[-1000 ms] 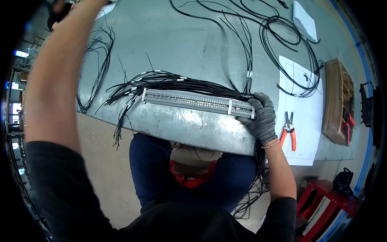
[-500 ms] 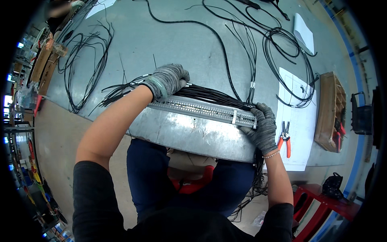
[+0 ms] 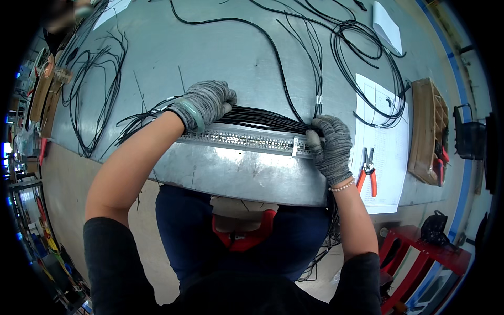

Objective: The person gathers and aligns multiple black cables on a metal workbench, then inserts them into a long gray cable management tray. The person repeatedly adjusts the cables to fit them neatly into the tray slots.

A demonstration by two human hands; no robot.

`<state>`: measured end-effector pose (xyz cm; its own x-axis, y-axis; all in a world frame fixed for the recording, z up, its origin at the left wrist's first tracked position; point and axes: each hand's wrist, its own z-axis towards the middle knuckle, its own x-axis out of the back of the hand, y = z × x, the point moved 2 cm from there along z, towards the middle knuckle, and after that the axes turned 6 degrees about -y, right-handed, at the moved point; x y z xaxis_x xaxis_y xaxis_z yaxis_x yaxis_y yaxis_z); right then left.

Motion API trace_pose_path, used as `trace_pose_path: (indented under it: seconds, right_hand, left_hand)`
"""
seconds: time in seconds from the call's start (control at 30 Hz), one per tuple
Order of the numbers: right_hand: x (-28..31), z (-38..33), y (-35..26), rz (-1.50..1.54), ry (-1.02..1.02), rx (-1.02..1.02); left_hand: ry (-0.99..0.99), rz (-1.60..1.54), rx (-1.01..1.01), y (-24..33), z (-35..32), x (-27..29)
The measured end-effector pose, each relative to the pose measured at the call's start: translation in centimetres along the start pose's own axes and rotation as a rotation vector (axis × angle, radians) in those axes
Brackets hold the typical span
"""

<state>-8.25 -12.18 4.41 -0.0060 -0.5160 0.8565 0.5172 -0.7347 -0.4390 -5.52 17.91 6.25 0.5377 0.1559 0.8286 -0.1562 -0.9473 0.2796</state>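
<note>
"Where do we stand?"

"We see the black wires point(image 3: 262, 118) gathered along the metal strip point(image 3: 241, 139) at the centre of the frame; our left hand point(image 3: 207, 103) is curled around them, our right hand point(image 3: 333, 147) closed on their right end."

"And what remains?"

"Toward the frame's left they fan out loose; whether any are fastened in, we cannot tell. The pliers point(image 3: 373, 179), at right, lie untouched."
</note>
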Motion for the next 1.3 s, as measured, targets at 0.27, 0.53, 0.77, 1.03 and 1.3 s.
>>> trace_pose_path:
  seconds: [0.27, 0.53, 0.77, 1.03, 1.3]
  right_hand:
    - [0.3, 0.0, -1.0, -0.203, 0.112, -0.055]
    - [-0.9, 1.2, -1.1, 0.487, 0.645, -0.490]
    - [-0.1, -0.3, 0.7, 0.615, 0.523, -0.595]
    - [-1.1, 0.1, 0.7, 0.467, 0.297, -0.500]
    - [-1.3, 0.7, 0.0, 0.092, 0.008, -0.429]
  left_hand:
    - [0.153, 0.054, -0.007, 0.9, 0.9, 1.0]
    - [0.109, -0.297, 0.003, -0.2, 1.7, 2.2]
    - [-0.247, -0.595, 0.186, -0.6, 0.4, 2.0]
    - [-0.106, -0.116, 0.043, -0.3, 2.3, 1.1]
    - [0.283, 0.270, -0.164, 1.7, 1.2, 3.0]
